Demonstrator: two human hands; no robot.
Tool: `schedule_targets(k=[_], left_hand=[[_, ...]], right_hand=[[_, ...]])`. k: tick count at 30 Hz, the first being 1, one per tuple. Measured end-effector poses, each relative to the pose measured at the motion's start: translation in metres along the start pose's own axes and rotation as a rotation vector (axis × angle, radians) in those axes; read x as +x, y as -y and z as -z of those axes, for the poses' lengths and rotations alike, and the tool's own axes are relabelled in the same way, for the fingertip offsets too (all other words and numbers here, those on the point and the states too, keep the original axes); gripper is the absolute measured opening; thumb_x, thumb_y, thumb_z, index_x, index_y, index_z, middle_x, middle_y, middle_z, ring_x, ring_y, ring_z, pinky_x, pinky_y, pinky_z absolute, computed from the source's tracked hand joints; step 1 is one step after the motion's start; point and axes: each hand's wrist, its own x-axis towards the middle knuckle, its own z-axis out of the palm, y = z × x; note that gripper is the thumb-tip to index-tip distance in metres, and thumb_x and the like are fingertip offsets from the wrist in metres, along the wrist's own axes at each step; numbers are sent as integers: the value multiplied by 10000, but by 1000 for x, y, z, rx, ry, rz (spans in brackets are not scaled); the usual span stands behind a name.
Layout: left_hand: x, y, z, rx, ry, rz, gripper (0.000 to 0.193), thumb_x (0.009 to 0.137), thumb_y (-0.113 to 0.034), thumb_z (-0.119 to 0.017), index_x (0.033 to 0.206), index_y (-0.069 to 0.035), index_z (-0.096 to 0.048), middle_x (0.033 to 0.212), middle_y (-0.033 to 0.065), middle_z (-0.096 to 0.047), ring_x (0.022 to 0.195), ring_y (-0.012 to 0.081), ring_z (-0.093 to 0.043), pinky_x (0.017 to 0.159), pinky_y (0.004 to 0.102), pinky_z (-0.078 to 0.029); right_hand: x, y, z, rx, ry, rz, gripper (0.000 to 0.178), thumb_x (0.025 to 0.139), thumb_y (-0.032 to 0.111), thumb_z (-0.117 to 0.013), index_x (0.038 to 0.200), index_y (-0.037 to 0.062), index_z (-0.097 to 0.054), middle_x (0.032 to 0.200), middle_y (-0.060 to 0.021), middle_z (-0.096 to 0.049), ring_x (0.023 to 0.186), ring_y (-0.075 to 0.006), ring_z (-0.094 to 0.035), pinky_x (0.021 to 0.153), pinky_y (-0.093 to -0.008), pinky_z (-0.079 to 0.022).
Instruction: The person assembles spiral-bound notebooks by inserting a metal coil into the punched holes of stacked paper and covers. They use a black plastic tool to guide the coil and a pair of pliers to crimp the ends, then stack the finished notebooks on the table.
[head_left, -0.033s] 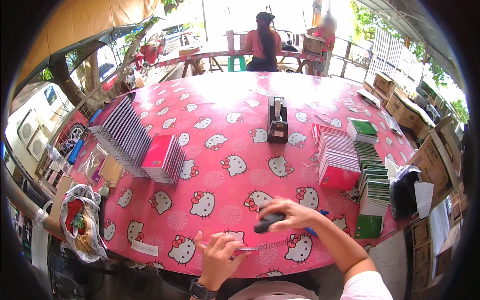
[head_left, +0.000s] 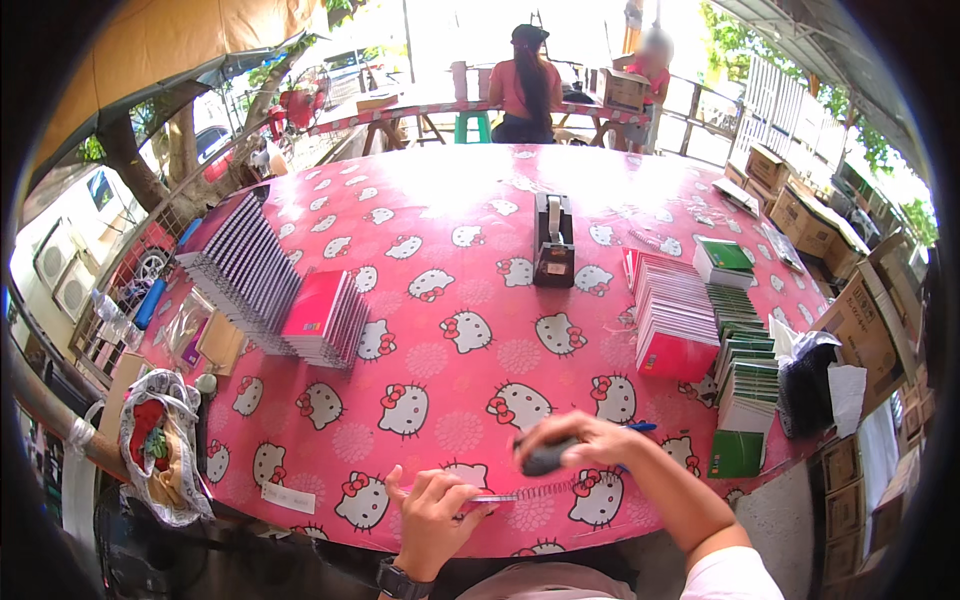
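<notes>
My left hand (head_left: 440,508) pinches a thin notebook (head_left: 492,498) on edge near the table's front. From the notebook's right end a loose spiral wire (head_left: 545,490) stretches to the right, partly into its edge. My right hand (head_left: 580,440) is wrapped around a dark, rounded, handheld object (head_left: 545,456) just above the wire; its exact kind does not show. Beneath my right forearm, a blue item (head_left: 641,427) is mostly hidden.
A black tape dispenser (head_left: 554,245) stands mid-table. Spiral notebooks (head_left: 245,270) and a shorter red pile (head_left: 325,318) rise at left. Red notebooks (head_left: 675,315) and green notebooks (head_left: 745,385) line the right. Cardboard boxes (head_left: 865,320) sit beyond. Two people (head_left: 530,85) are at the far table.
My right hand has dipped slightly toward the wire with the dark object in it. My left hand and the notebook have hardly moved.
</notes>
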Motion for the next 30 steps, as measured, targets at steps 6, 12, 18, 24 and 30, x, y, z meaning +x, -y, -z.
schedule_targets(k=[6,12,18,24,30], left_hand=[[-1,0,-1,-45,-18,-12,236,596,-323,-835,724,-215,-669,716,-64,-596,790,142,-571,1005,453,-211],[-2,-3,4,-80,-30,21,477,606,-340,-837,1019,-200,-646,743,-90,-601,771,105,-574,1000,443,-240],[1,5,-3,-114,-77,10,722,593,-332,-856,1212,-146,-535,686,-102,-609,731,95,-593,1014,440,-231],[-1,7,-5,-108,-53,1,726,614,-288,-852,1237,-140,-511,697,-115,-626,720,83,-594,1025,445,-219],[0,7,-8,-69,-62,-5,742,636,-300,-845,1264,-118,-494,672,-95,-637,754,107,-618,1046,460,-210]], right_hand=[[-6,-6,-34,-238,-195,-94,528,741,526,-713,1055,102,-702,1189,-141,-604,1096,-297,-527,969,-420,-395],[3,-1,-35,-153,-159,-147,507,723,490,-729,1010,72,-715,1154,-146,-635,1073,-273,-549,953,-403,-404],[17,5,-27,-302,-111,-135,426,735,438,-751,974,86,-720,1161,-146,-636,1050,-265,-557,918,-414,-419],[22,6,-38,-41,-113,-80,489,737,473,-736,999,60,-707,1208,-165,-609,1117,-286,-550,977,-413,-393],[22,6,-37,14,-89,-107,567,758,553,-684,975,29,-708,1172,-160,-623,1131,-264,-550,980,-401,-382]])
